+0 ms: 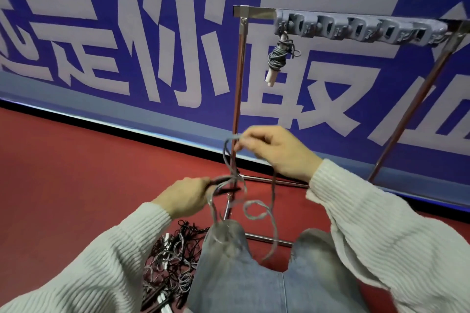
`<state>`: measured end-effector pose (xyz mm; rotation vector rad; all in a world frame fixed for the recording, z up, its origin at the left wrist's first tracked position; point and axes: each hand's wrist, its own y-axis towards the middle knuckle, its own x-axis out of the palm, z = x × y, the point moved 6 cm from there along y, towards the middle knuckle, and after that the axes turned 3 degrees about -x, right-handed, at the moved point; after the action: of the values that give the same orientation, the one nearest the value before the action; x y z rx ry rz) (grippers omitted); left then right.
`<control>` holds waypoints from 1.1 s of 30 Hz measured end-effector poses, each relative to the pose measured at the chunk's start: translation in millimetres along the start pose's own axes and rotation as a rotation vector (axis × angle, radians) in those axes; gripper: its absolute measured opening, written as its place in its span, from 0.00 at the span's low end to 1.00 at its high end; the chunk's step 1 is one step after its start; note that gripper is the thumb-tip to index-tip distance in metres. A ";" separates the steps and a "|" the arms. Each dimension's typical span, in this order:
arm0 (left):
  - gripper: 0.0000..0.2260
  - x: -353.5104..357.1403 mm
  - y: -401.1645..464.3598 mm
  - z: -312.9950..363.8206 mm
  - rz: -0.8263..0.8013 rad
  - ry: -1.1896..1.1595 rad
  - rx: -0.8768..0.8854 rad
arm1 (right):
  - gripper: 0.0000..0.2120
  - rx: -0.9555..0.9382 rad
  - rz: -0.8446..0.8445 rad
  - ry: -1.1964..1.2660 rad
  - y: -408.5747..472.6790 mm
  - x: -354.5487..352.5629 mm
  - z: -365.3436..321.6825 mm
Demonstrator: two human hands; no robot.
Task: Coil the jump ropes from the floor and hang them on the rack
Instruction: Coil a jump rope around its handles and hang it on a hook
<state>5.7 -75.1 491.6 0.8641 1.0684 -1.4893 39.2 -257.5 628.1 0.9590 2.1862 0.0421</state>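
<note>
A grey jump rope (255,207) hangs in loose loops between my hands, above my knees. My left hand (187,195) grips a bunch of its strands, and probably a dark handle, at the centre. My right hand (277,151) is higher and pinches a loop of the same rope. The metal rack (240,79) stands ahead on the red floor, with a grey row of hooks (356,29) along its top bar. One coiled rope with white handles (278,58) hangs from the leftmost hook. A tangled pile of ropes (170,259) lies on the floor at my lower left.
A blue banner wall (127,33) with large white characters runs behind the rack. The rack's base bars (269,237) lie on the red floor (76,160) just in front of my jeans-clad knees (254,282).
</note>
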 end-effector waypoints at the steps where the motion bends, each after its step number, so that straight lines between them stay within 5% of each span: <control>1: 0.20 9.9 -4.6 12.0 -0.083 0.056 0.090 | 0.12 0.012 0.098 0.037 8.0 -9.3 0.5; 5: 0.19 25.5 -30.1 49.8 -0.114 0.120 0.374 | 0.13 0.140 0.372 0.062 32.5 -41.5 23.4; 9: 0.09 1.6 -60.6 80.1 -0.132 -0.361 0.537 | 0.12 0.320 0.240 -0.225 36.9 -45.9 77.0; 11: 0.12 -15.9 -66.8 78.3 -0.105 -0.605 0.544 | 0.07 0.405 0.151 -0.271 27.0 -43.2 107.3; 13: 0.12 -29.7 -68.2 66.3 -0.059 -0.875 0.497 | 0.05 0.456 0.037 -0.329 11.3 -36.2 128.5; 16: 0.25 -47.5 -56.7 39.6 0.101 -1.176 0.323 | 0.05 0.445 -0.152 -0.355 -14.2 -14.2 134.0; 20: 0.19 -65.7 -35.0 9.8 0.421 -1.302 0.085 | 0.06 0.304 -0.465 -0.385 -47.8 39.3 107.2; 23: 0.20 -61.2 -14.0 -26.9 0.575 -1.032 -0.155 | 0.06 0.219 -0.531 -0.190 -61.6 60.3 66.2; 26: 0.18 -39.0 0.2 -47.2 0.468 -0.288 -0.340 | 0.03 0.154 -0.377 0.004 -50.6 49.7 37.3; 28: 0.16 -19.9 0.9 -34.5 0.342 -0.076 -0.283 | 0.04 0.151 -0.170 0.072 -34.5 31.7 38.1; 33: 0.16 12.7 -16.0 20.4 -0.024 -0.057 0.090 | 0.08 0.167 0.125 0.086 -8.7 1.6 51.3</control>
<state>-11.9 -97.9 489.6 0.8692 0.9792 -1.5830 65.7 -275.4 587.1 1.2071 2.2330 -0.0421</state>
